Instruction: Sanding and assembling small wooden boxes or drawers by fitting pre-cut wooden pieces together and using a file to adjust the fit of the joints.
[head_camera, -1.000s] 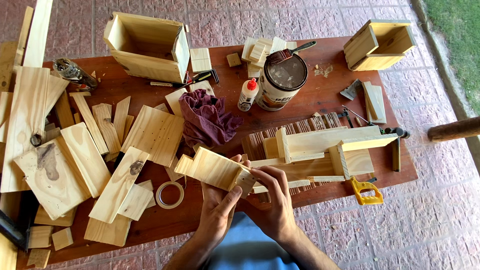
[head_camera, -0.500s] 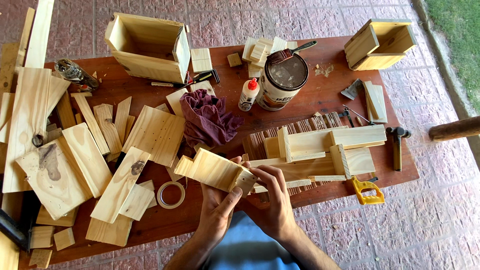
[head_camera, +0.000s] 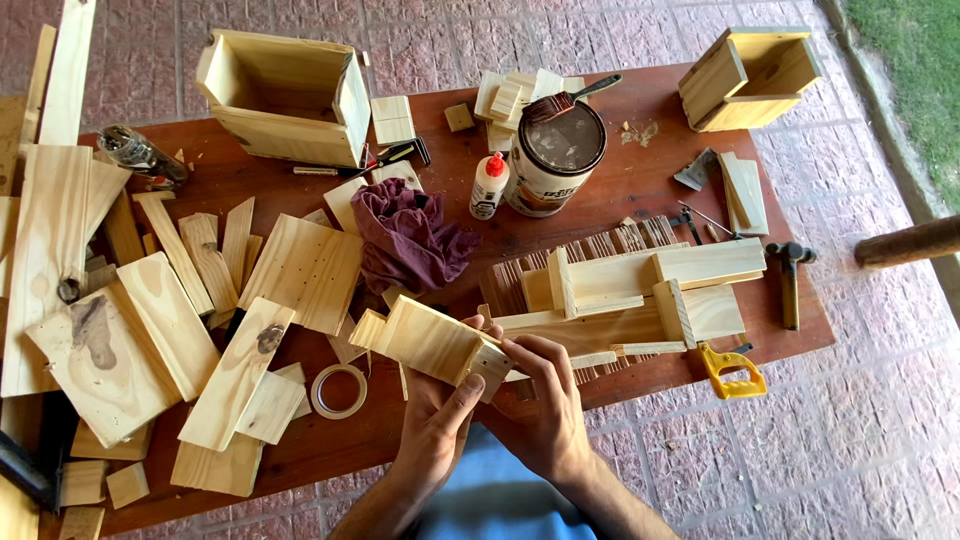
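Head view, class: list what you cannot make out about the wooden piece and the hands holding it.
- Wooden piece: its underside and near end, covered by the left hand and right hand.
- Palms: turned away from the camera.
- Small block: how it joins the piece, too small to tell.
- Forearms: cut off by the bottom edge.

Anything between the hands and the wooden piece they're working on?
Nothing visible. Left hand and right hand both grip the near end of the wooden piece directly, above the table edge; rag and tape roll lie apart.
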